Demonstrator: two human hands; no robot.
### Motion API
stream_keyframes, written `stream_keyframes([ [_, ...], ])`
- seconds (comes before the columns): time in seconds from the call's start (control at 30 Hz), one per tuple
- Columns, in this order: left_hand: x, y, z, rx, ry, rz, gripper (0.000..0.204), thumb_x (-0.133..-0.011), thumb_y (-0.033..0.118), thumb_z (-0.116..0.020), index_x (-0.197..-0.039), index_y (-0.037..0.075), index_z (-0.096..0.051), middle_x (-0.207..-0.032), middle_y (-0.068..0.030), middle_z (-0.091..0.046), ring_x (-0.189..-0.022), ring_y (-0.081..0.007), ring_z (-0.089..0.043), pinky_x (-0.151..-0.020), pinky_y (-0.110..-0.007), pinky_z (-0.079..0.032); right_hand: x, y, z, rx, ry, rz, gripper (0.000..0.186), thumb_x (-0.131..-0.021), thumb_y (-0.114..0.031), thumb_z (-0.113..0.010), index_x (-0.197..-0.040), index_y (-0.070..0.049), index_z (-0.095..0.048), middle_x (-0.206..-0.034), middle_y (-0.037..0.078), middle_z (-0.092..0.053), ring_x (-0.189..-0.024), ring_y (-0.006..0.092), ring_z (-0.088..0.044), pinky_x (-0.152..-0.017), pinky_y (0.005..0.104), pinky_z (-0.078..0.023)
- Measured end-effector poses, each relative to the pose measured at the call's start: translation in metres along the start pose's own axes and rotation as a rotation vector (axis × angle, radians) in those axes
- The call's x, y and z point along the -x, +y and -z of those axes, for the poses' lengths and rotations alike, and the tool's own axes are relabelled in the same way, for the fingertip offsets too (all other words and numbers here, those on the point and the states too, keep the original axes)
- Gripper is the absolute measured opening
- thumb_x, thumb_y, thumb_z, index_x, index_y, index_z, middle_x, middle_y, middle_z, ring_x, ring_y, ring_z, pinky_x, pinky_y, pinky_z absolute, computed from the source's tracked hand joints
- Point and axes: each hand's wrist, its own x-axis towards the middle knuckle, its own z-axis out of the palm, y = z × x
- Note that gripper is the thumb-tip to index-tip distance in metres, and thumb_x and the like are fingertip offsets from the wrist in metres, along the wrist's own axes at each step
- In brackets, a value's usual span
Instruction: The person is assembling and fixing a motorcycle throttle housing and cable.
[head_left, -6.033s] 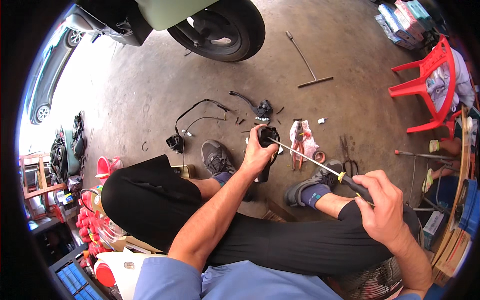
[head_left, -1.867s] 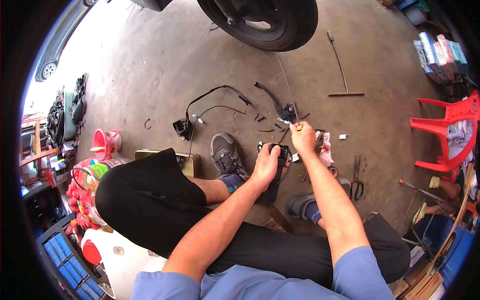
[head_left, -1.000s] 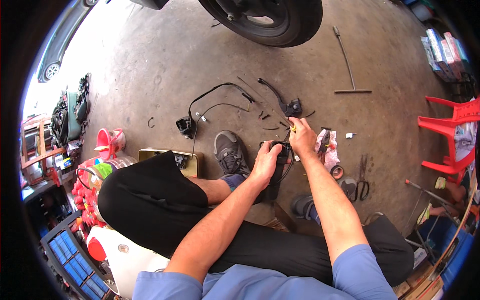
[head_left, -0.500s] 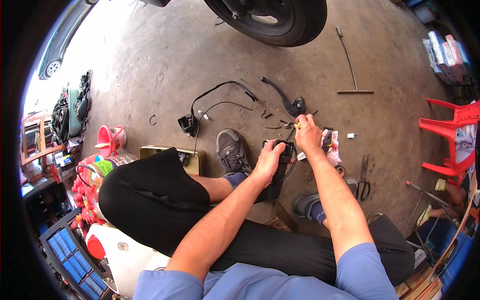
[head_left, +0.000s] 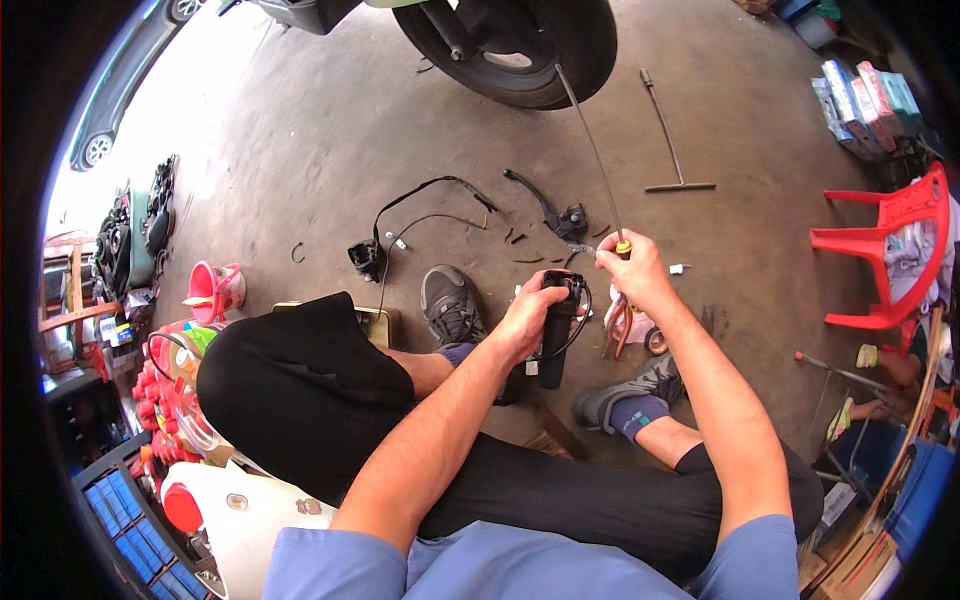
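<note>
1. Holding the black housing [head_left: 555,355] above the floor [head_left: 330,180], in between the two grey shoes [head_left: 452,308]: a seated person's left hand [head_left: 527,325] supports it. A black cable [head_left: 588,310] loops off its right side.

2. Step in hand, by my reading: screwdriver work on that housing. The screwdriver [head_left: 596,150] points away from the person, its tip well apart from the part.

3. To do it well, I judge: brace the housing firmly, seat the tip squarely before turning, push in line with the shaft, and guide the cable loop clear. A shaft this long probably slips if tilted.

4. Left hand: clamped on the housing, thumb across its upper end; fingers wrap behind, partly hidden.

5. Right hand [head_left: 640,275]: fingers together round the screwdriver's handle, close by the yellow collar [head_left: 624,247]; most of the handle is hidden. Near the housing, apart from it.

6. Nearby on the floor: red-handled pliers [head_left: 623,328], a tape roll [head_left: 656,341], a black lever assembly [head_left: 570,220].
</note>
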Motion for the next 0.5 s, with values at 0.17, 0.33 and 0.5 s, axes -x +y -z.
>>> stream_keyframes([
  [0.17,0.0,-0.003,-0.004,-0.016,-0.099,-0.002,0.034,-0.094,0.008,-0.05,-0.128,0.004,-0.05,-0.107,-0.0131,-0.064,-0.089,-0.0235,-0.068,-0.075,-0.037,-0.056,0.028,-0.029,0.008,-0.076,-0.25,-0.136,0.008,-0.085,-0.01,-0.069,-0.088,-0.002,-0.065,-0.072,0.003,-0.066,-0.05,0.0068,-0.052,-0.045,0.0243,-0.042],
  [0.33,0.005,-0.006,-0.009,-0.052,-0.127,-0.054,0.034,-0.094,0.009,-0.051,-0.128,0.004,-0.05,-0.103,-0.0123,-0.065,-0.086,-0.023,-0.068,-0.074,-0.036,-0.056,0.043,-0.026,0.002,0.066,-0.153,-0.08,0.012,-0.081,-0.012,-0.07,-0.087,-0.001,-0.069,-0.069,0.005,-0.065,-0.062,0.012,-0.061,-0.059,0.0307,-0.049],
  [0.5,0.009,-0.008,-0.009,-0.125,-0.11,-0.068,0.032,-0.098,0.016,-0.053,-0.127,0.004,-0.052,-0.101,-0.0103,-0.065,-0.084,-0.0202,-0.068,-0.072,-0.035,-0.056,0.045,-0.025,0.0,0.106,-0.145,-0.071,0.013,-0.081,-0.012,-0.069,-0.088,-0.001,-0.068,-0.071,0.005,-0.066,-0.062,0.0122,-0.06,-0.058,0.0304,-0.049],
])
